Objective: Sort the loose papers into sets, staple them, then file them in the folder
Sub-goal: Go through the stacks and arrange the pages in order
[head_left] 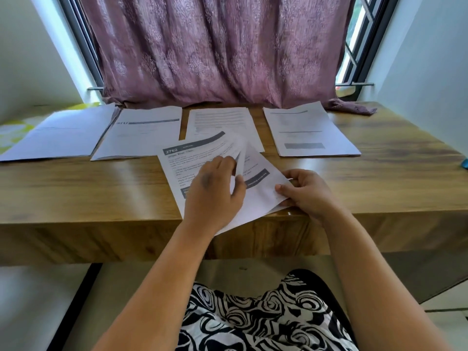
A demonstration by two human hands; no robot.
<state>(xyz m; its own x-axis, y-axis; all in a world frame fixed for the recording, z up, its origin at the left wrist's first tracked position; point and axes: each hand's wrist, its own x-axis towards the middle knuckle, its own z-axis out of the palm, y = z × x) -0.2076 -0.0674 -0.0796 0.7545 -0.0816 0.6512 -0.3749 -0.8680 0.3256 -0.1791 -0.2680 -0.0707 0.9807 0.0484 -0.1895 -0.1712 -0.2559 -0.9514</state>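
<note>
Fanned sheets (222,173): near worktop (101,188) edge, spread for sorting.
Left hand (215,188): thumbing through sheets.
Right hand (306,191): pinching corner, steadying.

A mauve curtain (217,51) is patterned with pale leafy sprigs. The wooden desk (76,188) is grained in honey brown. White papers (255,196) are banded dark grey (headers mostly). A black-and-white swirl-print garment (263,317) is seen below.
</note>
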